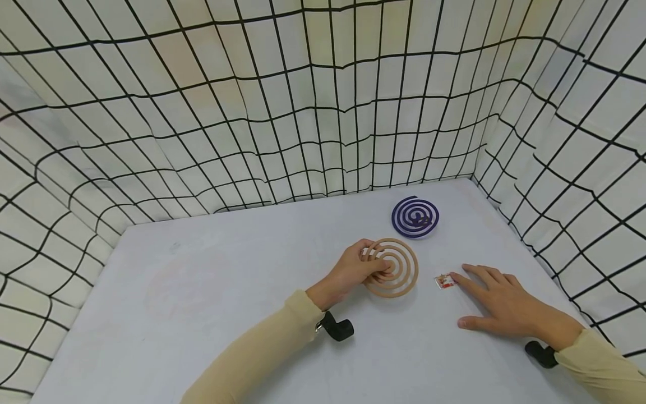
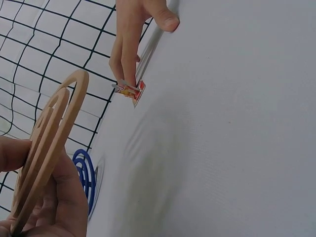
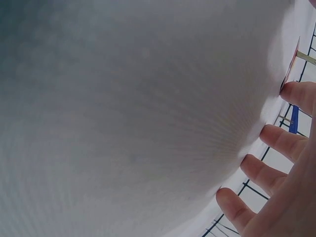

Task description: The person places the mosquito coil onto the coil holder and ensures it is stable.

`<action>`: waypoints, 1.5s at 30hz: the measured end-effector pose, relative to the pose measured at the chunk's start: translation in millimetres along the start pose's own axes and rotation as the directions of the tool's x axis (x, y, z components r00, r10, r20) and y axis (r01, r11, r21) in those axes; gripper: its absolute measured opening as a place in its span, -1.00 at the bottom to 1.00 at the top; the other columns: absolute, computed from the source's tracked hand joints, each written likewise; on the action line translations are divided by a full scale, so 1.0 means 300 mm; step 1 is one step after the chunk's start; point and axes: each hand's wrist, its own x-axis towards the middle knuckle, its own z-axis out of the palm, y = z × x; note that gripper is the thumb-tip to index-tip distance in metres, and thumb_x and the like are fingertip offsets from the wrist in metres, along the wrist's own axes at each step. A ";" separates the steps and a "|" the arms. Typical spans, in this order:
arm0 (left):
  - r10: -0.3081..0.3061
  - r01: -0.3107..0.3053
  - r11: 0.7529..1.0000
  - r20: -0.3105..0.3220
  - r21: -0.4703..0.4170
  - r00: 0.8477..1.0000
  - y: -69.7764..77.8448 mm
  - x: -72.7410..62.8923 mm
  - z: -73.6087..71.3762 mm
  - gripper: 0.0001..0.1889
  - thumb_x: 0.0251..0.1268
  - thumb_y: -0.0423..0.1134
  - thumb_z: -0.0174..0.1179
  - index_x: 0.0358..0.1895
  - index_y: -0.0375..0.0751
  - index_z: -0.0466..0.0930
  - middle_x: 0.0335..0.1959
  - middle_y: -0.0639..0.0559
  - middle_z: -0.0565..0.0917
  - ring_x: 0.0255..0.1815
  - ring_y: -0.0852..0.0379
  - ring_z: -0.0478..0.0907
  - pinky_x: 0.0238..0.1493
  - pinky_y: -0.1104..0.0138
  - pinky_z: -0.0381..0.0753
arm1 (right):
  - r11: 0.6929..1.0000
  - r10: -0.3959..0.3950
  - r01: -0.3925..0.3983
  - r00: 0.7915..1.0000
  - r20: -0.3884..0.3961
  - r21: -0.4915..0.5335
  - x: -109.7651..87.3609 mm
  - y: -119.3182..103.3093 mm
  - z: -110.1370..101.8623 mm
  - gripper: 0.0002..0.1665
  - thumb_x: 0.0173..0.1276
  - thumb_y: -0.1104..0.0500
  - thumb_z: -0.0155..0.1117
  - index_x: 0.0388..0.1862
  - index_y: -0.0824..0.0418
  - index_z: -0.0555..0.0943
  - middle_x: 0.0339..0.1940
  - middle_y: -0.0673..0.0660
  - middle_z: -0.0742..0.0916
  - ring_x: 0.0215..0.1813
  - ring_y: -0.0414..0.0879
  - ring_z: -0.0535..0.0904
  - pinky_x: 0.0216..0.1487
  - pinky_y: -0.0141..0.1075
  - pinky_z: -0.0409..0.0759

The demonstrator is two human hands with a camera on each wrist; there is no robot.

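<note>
My left hand [image 1: 347, 275] pinches a tan mosquito coil [image 1: 416, 269] between thumb and fingers. It is held above the white table, and the left wrist view shows the coil [image 2: 64, 129] tilted nearly edge-on. To the right, my right hand [image 1: 507, 306] lies spread with its fingertips down on the tabletop. Its index fingertip touches a small red-and-white printed piece [image 1: 444, 280], which has a raised metal tab in the left wrist view. Behind the tan coil, a dark blue-purple mosquito coil [image 1: 416, 219] lies flat. A small part at its centre is too unclear to name.
The white tabletop [image 1: 212, 292] stretches out to the left. Black netting [image 1: 313, 109] over white sheeting stands along the back and both sides. Black wrist mounts [image 1: 339, 328] sit on both wrists.
</note>
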 end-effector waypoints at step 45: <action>0.005 -0.004 0.999 -0.034 0.038 0.999 -0.070 0.101 0.152 -0.64 0.21 -0.28 0.45 0.03 -0.20 0.56 -0.25 0.16 0.64 -0.27 0.33 0.54 -0.21 0.53 0.53 | 1.000 -0.001 0.001 1.000 0.011 -0.005 0.004 0.005 0.003 0.10 0.25 -0.62 0.16 0.62 -0.09 0.29 0.55 0.27 0.43 0.50 0.32 0.36 0.23 0.32 0.45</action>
